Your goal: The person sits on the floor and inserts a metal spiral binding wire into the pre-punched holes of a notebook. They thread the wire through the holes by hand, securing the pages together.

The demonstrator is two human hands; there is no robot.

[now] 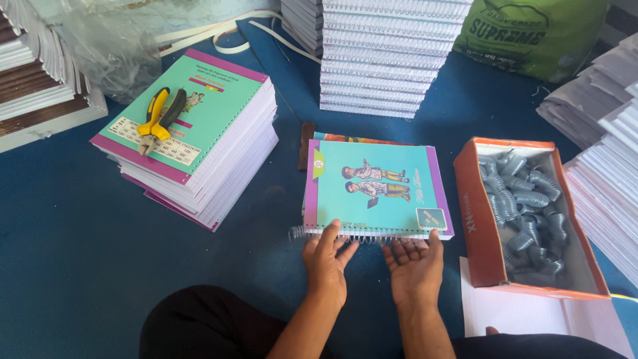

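Note:
A teal notebook with a purple edge and a cartoon cover (379,189) lies on the blue floor in front of me. A metal spiral coil (300,232) runs along its near edge and sticks out at the left. My left hand (325,256) rests palm down on that edge, fingers on the cover beside the coil. My right hand (415,262) is palm up under the same edge, its thumb on the cover near the right corner.
A stack of unbound teal notebooks (199,143) stands at the left with yellow-handled pliers (156,119) on top. A tall pile of bound notebooks (385,60) rises behind. An orange box of coils (522,213) sits at the right, paper stacks (608,199) beyond it.

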